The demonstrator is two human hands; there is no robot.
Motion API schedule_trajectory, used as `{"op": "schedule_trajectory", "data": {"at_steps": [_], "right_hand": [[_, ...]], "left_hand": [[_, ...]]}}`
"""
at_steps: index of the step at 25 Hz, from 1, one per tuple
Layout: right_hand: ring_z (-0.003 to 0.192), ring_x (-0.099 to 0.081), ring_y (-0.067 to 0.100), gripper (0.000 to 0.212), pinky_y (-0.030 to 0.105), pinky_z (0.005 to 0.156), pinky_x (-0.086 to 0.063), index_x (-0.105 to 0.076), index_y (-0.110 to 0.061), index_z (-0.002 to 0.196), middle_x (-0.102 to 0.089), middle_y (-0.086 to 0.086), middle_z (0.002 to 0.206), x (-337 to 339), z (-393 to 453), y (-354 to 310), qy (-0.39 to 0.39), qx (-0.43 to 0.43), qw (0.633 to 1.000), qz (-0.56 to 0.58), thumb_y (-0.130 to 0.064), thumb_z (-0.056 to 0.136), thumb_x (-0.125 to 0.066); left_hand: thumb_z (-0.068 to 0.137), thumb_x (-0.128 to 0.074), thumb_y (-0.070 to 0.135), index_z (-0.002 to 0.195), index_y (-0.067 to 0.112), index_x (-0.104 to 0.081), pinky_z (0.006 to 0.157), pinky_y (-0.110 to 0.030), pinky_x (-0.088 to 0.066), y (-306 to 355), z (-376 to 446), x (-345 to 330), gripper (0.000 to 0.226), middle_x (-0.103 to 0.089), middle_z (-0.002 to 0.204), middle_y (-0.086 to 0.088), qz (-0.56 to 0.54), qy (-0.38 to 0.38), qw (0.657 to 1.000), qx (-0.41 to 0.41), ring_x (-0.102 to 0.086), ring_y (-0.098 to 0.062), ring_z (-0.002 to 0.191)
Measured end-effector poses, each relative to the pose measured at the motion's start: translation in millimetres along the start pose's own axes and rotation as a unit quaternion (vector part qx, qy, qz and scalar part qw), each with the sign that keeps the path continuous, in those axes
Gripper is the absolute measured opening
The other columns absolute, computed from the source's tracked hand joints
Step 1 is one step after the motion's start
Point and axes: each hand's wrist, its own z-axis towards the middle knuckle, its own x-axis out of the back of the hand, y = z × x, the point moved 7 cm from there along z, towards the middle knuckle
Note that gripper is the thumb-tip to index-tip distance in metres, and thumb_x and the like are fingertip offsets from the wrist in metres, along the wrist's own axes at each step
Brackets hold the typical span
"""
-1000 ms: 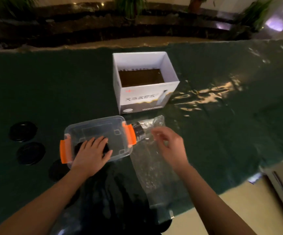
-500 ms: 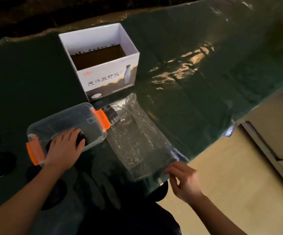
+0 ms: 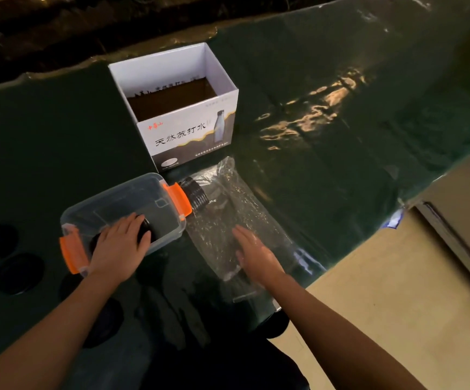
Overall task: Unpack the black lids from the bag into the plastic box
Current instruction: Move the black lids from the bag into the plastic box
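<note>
A stack of black lids (image 3: 197, 192) lies in the clear bag (image 3: 228, 218) near the tabletop's (image 3: 340, 164) front edge. The left hand (image 3: 118, 246) grips a lid inside the plastic box (image 3: 93, 209); the right hand (image 3: 253, 254) rests flat, fingers spread, on the bag.

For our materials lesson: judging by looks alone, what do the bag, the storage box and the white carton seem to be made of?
Bag: thin clear plastic film, glossy; it crinkles and glints.
Plastic box: rigid, slightly cloudy clear plastic with orange clips; the tabletop shows through.
White carton: probably printed cardboard, matte; brown inside.
</note>
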Motion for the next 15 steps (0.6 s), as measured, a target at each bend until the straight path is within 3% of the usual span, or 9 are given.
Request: {"op": "schedule_trajectory", "data": {"at_steps": [2, 5, 6, 8, 10, 13, 15], "right_hand": [[0.147, -0.018, 0.018, 0.065, 0.036, 0.117, -0.019, -0.011, -0.026, 0.153, -0.007, -0.010, 0.161, 1.6, 24.2, -7.7, -0.014, 0.007, 1.000, 0.001, -0.026, 0.099, -0.047], [0.148, -0.011, 0.027, 0.072, 0.041, 0.119, -0.018, -0.011, -0.031, 0.152, -0.003, 0.003, 0.163, 9.7, 45.0, -27.0, -0.029, 0.073, 0.993, -0.086, -0.024, 0.095, -0.054], [0.149, -0.011, 0.025, 0.070, 0.040, 0.119, -0.019, -0.015, -0.032, 0.152, -0.007, 0.002, 0.162, 18.2, 49.4, -32.2, -0.012, 0.087, 0.995, -0.045, -0.028, 0.094, -0.056], [0.145, -0.025, 0.017, 0.065, 0.038, 0.112, -0.036, -0.024, -0.037, 0.149, -0.019, -0.005, 0.160, 38.5, 52.2, -37.5, 0.045, 0.106, 0.992, 0.058, -0.043, 0.092, -0.054], [0.137, -0.038, 0.012, 0.061, 0.031, 0.099, -0.047, -0.026, -0.045, 0.145, -0.026, -0.010, 0.156, 50.5, 41.1, -40.5, 0.076, 0.127, 0.986, 0.074, -0.050, 0.089, -0.051], [0.123, -0.051, 0.010, 0.058, 0.024, 0.099, -0.044, -0.032, -0.043, 0.143, -0.046, -0.007, 0.144, 45.6, 21.7, -25.9, 0.059, 0.089, 0.989, 0.107, -0.035, 0.092, -0.058], [0.103, -0.063, 0.007, 0.048, 0.033, 0.093, -0.053, -0.045, -0.039, 0.133, -0.062, -0.006, 0.128, 37.7, 24.7, -17.1, 0.075, 0.046, 0.983, 0.159, -0.016, 0.093, -0.057]], "left_hand": [[0.097, -0.035, 0.040, 0.140, 0.014, -0.039, 0.109, -0.051, -0.035, -0.4, 0.3, 0.0, 0.050, -0.047, 0.144, -0.012, -0.002, -0.002, 1.000, 0.005, -0.044, -0.027, 0.132], [0.098, -0.034, 0.041, 0.142, 0.015, -0.037, 0.112, -0.048, -0.031, -2.7, 2.0, -0.8, 0.052, -0.044, 0.147, -0.010, -0.001, -0.002, 1.000, 0.004, -0.040, -0.024, 0.136], [0.097, -0.034, 0.042, 0.142, 0.016, -0.037, 0.113, -0.048, -0.031, -2.8, 2.0, -0.4, 0.052, -0.044, 0.147, -0.009, -0.001, -0.002, 1.000, 0.003, -0.039, -0.024, 0.136], [0.097, -0.035, 0.042, 0.143, 0.016, -0.036, 0.114, -0.047, -0.029, -2.0, 1.9, 0.1, 0.053, -0.042, 0.148, -0.009, -0.003, 0.000, 1.000, 0.002, -0.038, -0.023, 0.137], [0.098, -0.036, 0.041, 0.144, 0.016, -0.036, 0.115, -0.046, -0.028, -0.5, 1.2, 1.6, 0.053, -0.041, 0.149, -0.009, -0.004, 0.005, 1.000, 0.002, -0.036, -0.023, 0.138], [0.097, -0.038, 0.041, 0.144, 0.017, -0.037, 0.115, -0.047, -0.027, -0.5, 0.0, 1.7, 0.053, -0.042, 0.148, -0.009, -0.007, 0.014, 1.000, 0.003, -0.036, -0.023, 0.138], [0.097, -0.040, 0.040, 0.143, 0.017, -0.037, 0.114, -0.047, -0.028, -1.0, 0.2, 1.2, 0.052, -0.043, 0.148, -0.008, -0.013, 0.017, 1.000, 0.005, -0.037, -0.023, 0.138]]}}
